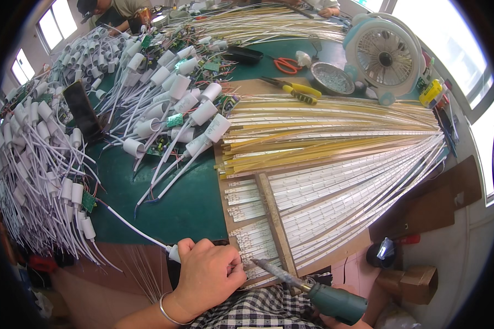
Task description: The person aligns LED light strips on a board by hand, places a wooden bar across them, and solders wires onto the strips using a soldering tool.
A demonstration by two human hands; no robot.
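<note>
My left hand (206, 271), a metal bangle at its wrist, is closed round a white cap (173, 253) with a white cable (134, 229) running off to the left. Its thumb and fingertips press together beside the ends of the white LED strips (313, 203); any thin wires between them are too small to make out. In my right hand (332, 322), mostly hidden behind the green handle, is a soldering iron (339, 303). The iron's tip points left, over the strip ends close to my left fingertips. A wooden bar (277, 225) lies across the strips.
Heaps of white caps with cables (24, 159) cover the left of the green table (192, 214). Yellow-backed strips (324, 126) lie beyond the white ones. Yellow-handled pliers (296, 90), red-handled scissors (286, 66), a metal bowl (332, 78) and a fan (386, 57) stand farther back. Two people sit across.
</note>
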